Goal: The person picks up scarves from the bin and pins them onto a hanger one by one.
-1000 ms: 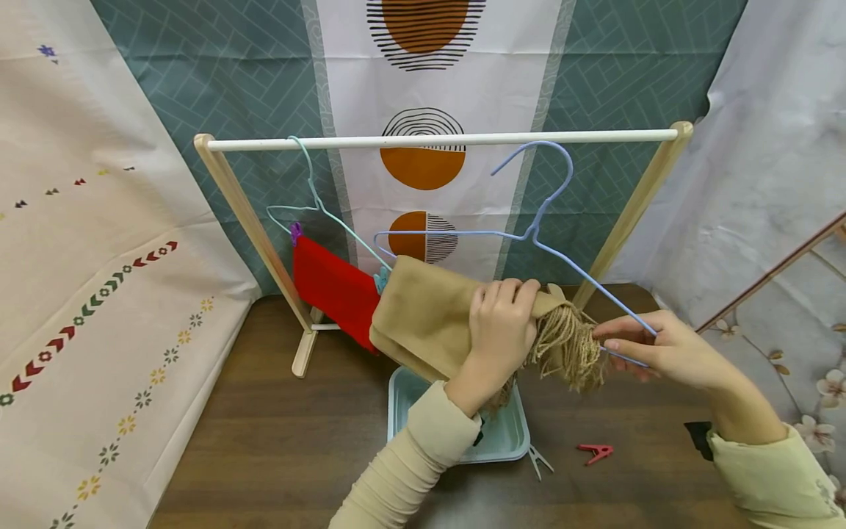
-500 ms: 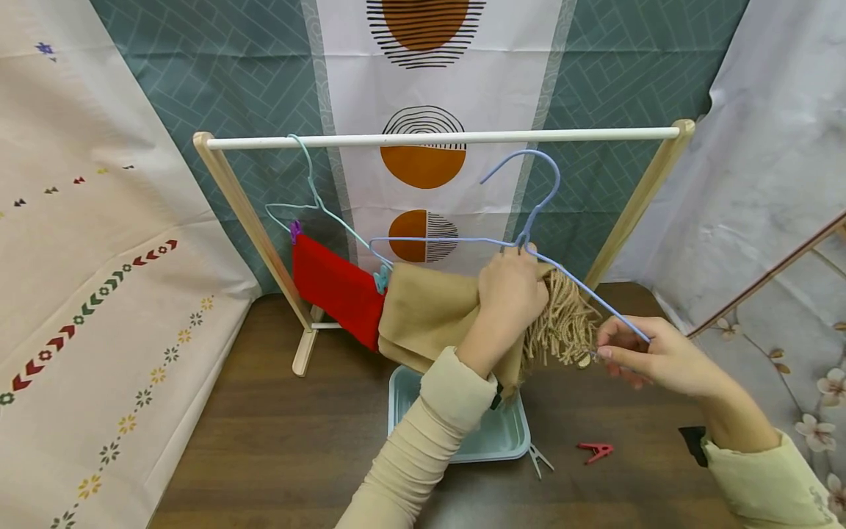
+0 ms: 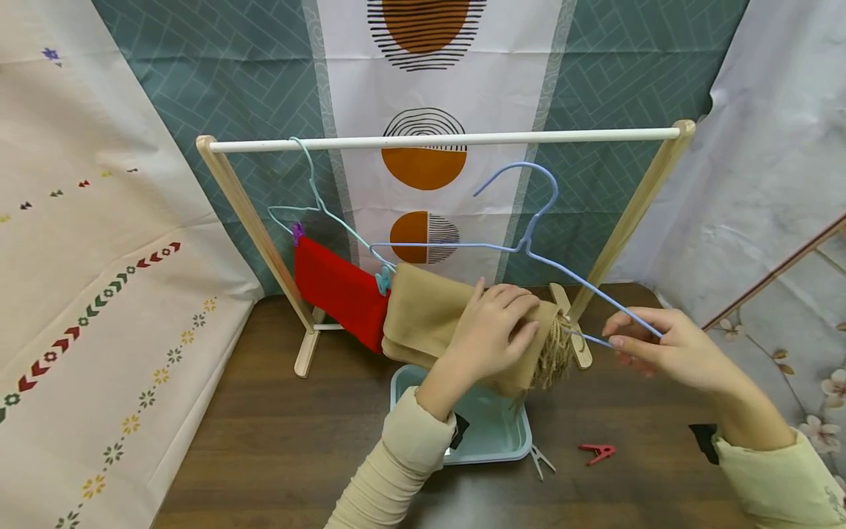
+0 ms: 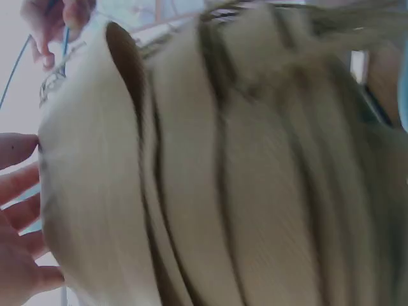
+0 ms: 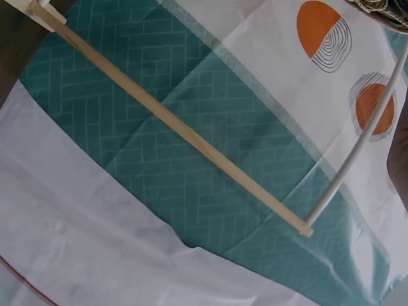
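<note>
A tan fringed scarf (image 3: 423, 294) hangs folded over the lower bar of a blue hanger (image 3: 575, 275). My left hand (image 3: 489, 330) lies across the scarf's top fold, and in the left wrist view its fingers (image 4: 22, 210) reach along the cloth's edge, fairly straight. At the hanger's right corner, my right hand (image 3: 667, 349) pinches the wire between thumb and fingers. The hanger's hook stands free in front of the rail, below its height. Fringe (image 3: 555, 360) dangles at the scarf's right end, short of the right hand. The right wrist view shows mostly rack and backdrop.
A wooden rack with a white rail (image 3: 436, 139) carries a mint hanger (image 3: 316, 195) at left, where a red cloth (image 3: 337, 286) is clipped by purple and blue pegs. Below sits a pale blue tray (image 3: 489, 459). A grey peg (image 3: 542, 461) and red peg (image 3: 598, 452) lie beside it.
The left hand went up to the hanger's neck, then back down over the scarf. The scarf's fringed end shifted left, baring more lower wire. The hook dropped slightly and moved left.
</note>
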`<state>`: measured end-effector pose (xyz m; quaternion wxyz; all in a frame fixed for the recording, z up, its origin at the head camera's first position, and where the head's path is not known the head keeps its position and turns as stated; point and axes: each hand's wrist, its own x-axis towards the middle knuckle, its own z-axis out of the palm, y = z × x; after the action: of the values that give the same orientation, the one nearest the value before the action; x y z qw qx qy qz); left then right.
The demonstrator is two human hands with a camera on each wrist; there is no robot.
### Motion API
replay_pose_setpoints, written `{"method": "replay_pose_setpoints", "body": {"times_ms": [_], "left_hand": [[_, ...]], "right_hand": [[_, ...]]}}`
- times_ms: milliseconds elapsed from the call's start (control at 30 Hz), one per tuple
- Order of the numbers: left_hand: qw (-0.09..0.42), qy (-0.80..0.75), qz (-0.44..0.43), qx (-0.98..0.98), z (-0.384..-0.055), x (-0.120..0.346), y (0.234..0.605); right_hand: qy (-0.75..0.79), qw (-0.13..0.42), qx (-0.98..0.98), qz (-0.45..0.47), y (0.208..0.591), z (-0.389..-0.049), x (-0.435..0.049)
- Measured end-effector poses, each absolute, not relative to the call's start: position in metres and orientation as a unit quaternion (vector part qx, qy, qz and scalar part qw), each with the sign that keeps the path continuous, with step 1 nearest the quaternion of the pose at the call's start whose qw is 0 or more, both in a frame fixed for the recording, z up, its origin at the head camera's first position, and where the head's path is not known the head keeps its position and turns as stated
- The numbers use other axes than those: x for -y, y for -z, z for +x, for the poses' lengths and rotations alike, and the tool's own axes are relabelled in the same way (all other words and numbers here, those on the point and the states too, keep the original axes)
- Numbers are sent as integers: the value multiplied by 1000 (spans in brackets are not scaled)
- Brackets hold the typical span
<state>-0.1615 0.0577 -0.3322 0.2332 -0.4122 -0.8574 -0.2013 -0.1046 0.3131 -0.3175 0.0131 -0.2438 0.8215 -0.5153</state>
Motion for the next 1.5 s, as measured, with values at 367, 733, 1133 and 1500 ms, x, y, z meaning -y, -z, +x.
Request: {"method": "replay_pose_setpoints", "body": {"times_ms": [367,733,1133,1500], "left_hand": [[394,144,-422,804,-159,-40,357],[503,165,-425,735,-136,-70,371],[558,179,-277,762,-143,-88,376],[570,226,-330,718,-123,-78,364]], "right_hand": [[506,33,-831,-227,303,-101,-316],[506,27,-834,-220,303,-102,-308],[509,23,-837,-200,304,-106,-302],[521,28,-833,-184,307,-110,-306]]}}
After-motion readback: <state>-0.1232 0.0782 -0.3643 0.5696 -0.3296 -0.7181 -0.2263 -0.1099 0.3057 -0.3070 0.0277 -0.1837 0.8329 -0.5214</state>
